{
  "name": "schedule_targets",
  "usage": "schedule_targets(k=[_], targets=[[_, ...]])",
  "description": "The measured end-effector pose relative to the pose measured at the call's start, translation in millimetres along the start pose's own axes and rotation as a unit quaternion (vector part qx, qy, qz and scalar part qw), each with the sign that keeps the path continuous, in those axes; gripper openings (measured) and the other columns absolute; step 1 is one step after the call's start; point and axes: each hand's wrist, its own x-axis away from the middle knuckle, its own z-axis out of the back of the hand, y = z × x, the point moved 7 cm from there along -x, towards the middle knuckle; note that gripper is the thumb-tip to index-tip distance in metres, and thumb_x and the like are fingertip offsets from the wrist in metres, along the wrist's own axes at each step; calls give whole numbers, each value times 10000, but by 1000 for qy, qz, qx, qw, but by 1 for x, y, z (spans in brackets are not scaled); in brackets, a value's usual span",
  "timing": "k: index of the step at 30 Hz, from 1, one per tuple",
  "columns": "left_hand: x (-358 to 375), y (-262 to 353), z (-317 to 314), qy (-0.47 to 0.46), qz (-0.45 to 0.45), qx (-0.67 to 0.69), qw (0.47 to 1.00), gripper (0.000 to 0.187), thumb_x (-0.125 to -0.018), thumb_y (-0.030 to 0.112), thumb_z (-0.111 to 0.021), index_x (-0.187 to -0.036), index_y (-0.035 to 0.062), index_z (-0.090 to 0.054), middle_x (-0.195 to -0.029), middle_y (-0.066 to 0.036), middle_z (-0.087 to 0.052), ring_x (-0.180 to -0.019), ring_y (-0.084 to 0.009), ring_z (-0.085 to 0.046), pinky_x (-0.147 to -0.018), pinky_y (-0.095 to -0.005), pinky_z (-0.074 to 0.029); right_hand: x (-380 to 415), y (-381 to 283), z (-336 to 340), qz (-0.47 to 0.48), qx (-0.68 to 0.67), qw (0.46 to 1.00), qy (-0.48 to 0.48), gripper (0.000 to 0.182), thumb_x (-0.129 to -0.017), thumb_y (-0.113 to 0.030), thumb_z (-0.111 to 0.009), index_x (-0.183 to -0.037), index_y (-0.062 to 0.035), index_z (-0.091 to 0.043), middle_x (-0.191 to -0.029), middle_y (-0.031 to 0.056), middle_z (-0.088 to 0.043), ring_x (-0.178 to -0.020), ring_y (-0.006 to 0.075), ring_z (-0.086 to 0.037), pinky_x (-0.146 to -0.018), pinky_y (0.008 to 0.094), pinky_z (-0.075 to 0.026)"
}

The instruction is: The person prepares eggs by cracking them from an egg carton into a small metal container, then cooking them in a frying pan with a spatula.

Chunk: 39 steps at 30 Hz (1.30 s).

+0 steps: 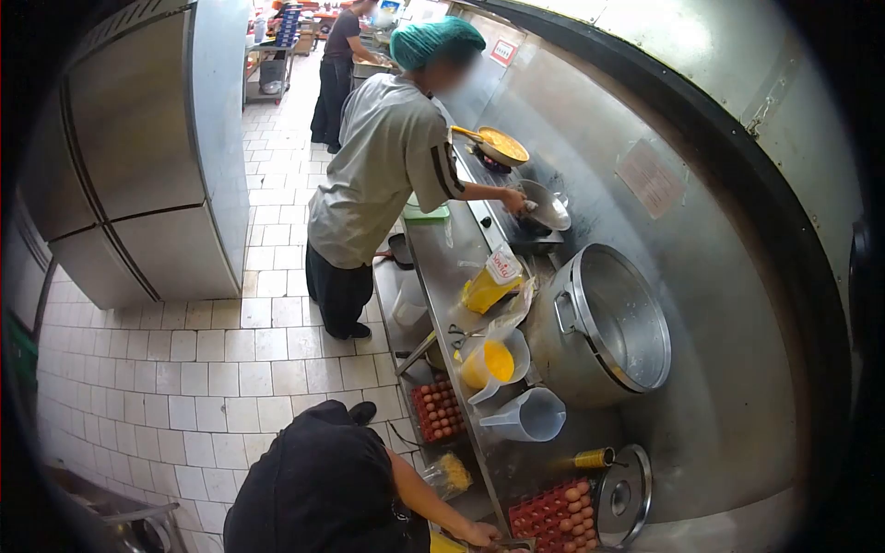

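Neither my left hand nor my right hand shows in the head view. Below me a bent-over person in black (309, 484) reaches a hand (481, 534) to the counter's near end, beside a red egg tray (535, 518) holding brown eggs. What that hand touches is hard to make out. Further along, a person in a grey shirt and green hair cover (378, 166) holds a tilted frying pan (548, 205) over a burner. On the counter stand a jug of yellow liquid (489, 364) and an empty-looking plastic jug (530, 417).
A large metal pot (576, 346) stands against the wall, with a round lid (624, 498) nearer me. Another pan of orange food (502, 145) sits on the far burner. Steel cabinets (138, 138) line the left, across the tiled floor (203, 387). A third person (339, 64) stands farther back.
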Motion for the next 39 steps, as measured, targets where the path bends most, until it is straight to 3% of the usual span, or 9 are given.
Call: schedule_targets(k=[3,8,10,13,18,28,34,37,39], targets=[[-5,-2,1,18,-9,-64,998,275,-848,276,-560,-966,28,-573,-867,-73,-589,-827,-195,-587,-679,-371,-479,15,-43,21,-9,-3,999,-45,513,-956,-324,-475,-1373,-43,-371,-1249,192,-516,-1136,343,-501,-939,442,-394],[-19,-4,-21,-108,-4,322,941,246,-852,244,-558,-990,52,-629,-773,-50,-624,-633,-154,-600,-536,-313,-511,4,-42,22,35,32,999,8,559,-965,-334,-464,-1422,-70,-283,-1325,187,-478,-1190,328,-477,-953,420,-386],[18,23,-2,-23,-61,2,998,360,-852,314,-565,-1065,26,-586,-1043,-138,-630,-939,-257,-591,-817,-403,-460,2,-41,26,40,21,998,52,585,-962,-347,-464,-1459,-159,-218,-1375,188,-440,-1265,300,-434,-1034,420,-343],[49,38,11,-32,-58,15,998,316,-878,272,-558,-1064,16,-564,-1013,-135,-615,-852,-237,-602,-759,-374,-505,-58,42,-35,165,-49,978,116,494,-981,-367,-414,-1308,3,-436,-1342,196,-465,-1244,311,-444,-1026,388,-342],[44,47,10,-28,119,148,981,245,-923,200,-546,-1063,0,-527,-964,-129,-590,-706,-203,-621,-661,-325,-579,-41,22,28,31,77,979,184,432,-933,-442,-457,-1115,-52,-493,-983,263,-610,-860,467,-578,-722,523,-468],[45,56,8,-65,125,223,964,165,-964,181,-482,-923,27,-442,-872,-73,-524,-713,-135,-614,-628,-269,-604,-26,60,8,128,-160,955,215,349,-867,-261,-647,-1120,-70,-503,-915,142,-629,-818,288,-633,-744,365,-492],[50,59,40,4,197,150,969,354,-959,223,-508,-1183,-39,-427,-1060,-118,-513,-829,-165,-624,-677,-280,-604,-27,186,-113,-101,-403,857,305,447,-886,-295,-629,-1206,-20,-481,-1082,182,-579,-991,313,-572,-849,373,-459],[52,32,51,2,176,182,968,528,-950,250,-528,-1324,-66,-330,-1200,-165,-489,-894,-190,-624,-692,-279,-599,-24,242,-177,-274,-90,888,359,512,-916,-314,-573,-1294,-3,-420,-1231,264,-473,-1118,398,-481,-919,427,-424],[56,24,68,46,167,174,969,380,-953,266,-527,-1212,4,-438,-1044,-94,-540,-732,-192,-669,-420,-233,-434,-32,249,-176,-245,-168,871,391,554,-930,-322,-539,-1343,4,-367,-1300,315,-384,-1180,455,-398,-949,474,-395]])
